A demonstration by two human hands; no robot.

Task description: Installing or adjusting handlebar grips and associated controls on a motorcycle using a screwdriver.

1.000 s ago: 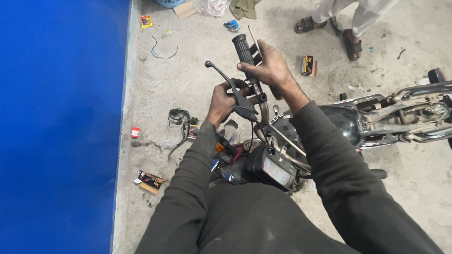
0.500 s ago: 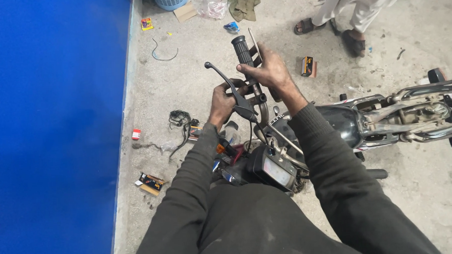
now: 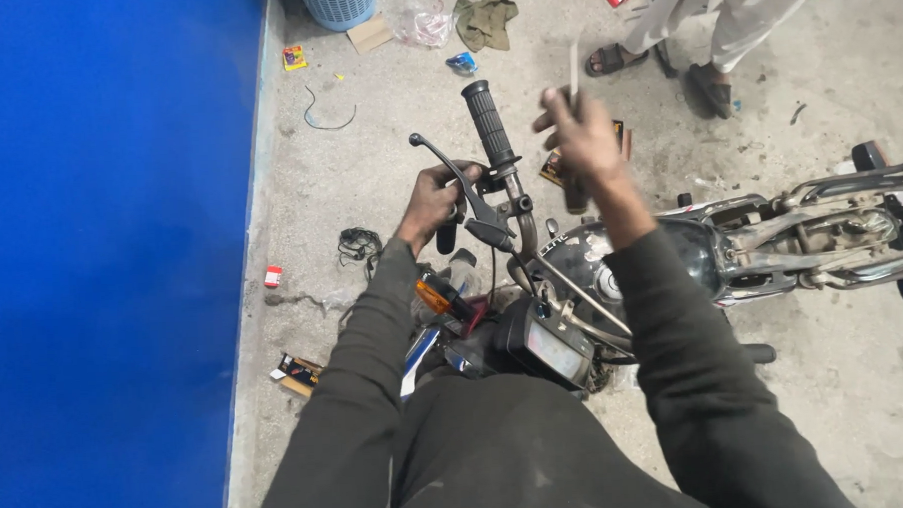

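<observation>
At centre, the left hand (image 3: pixel 432 200) clasps the lever mount (image 3: pixel 482 205). The blurred right hand (image 3: pixel 579 134) pinches a thin rod (image 3: pixel 572 61); swung carelessly, it could strike the black grip (image 3: pixel 489 122).

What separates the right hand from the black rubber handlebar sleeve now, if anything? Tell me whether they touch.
Apart. The head view shows bare concrete floor between the right hand, raised and blurred, and the black rubber handlebar sleeve. The left hand holds the lever mount below.
</observation>
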